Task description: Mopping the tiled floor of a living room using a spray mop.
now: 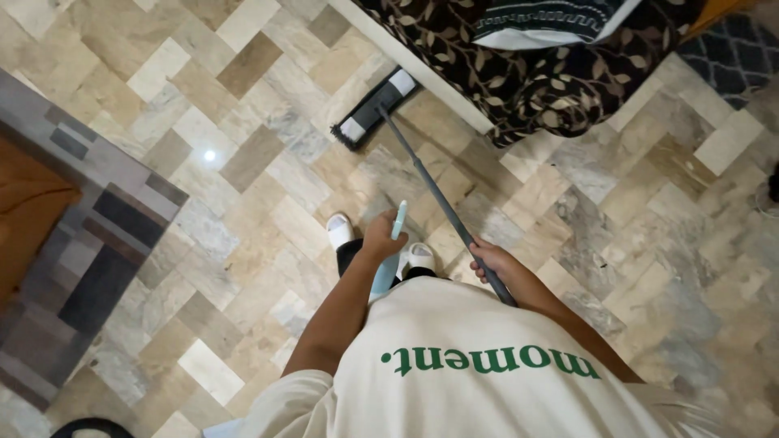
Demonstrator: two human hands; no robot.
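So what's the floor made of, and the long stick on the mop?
The floor looks like polished stone or stone-look tile: veined beige and grey pieces, with a bright light spot reflected. The mop handle, held in the right hand, looks like grey metal, thin and straight with a dull sheen, though it could be plastic.

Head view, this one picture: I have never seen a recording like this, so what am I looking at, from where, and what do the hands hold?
There is no machine here. A camera worn on a person's head looks straight down, so you see their pale shirt, both arms and white slippers on a patterned tile floor. The right hand grips the dark handle of a flat mop; its head lies on the tiles by the edge of a bed with a dark leaf-print cover. The left hand has its fingers closed on a slim pale blue-green object; what it is I cannot tell. A grey patchwork rug lies at picture left.
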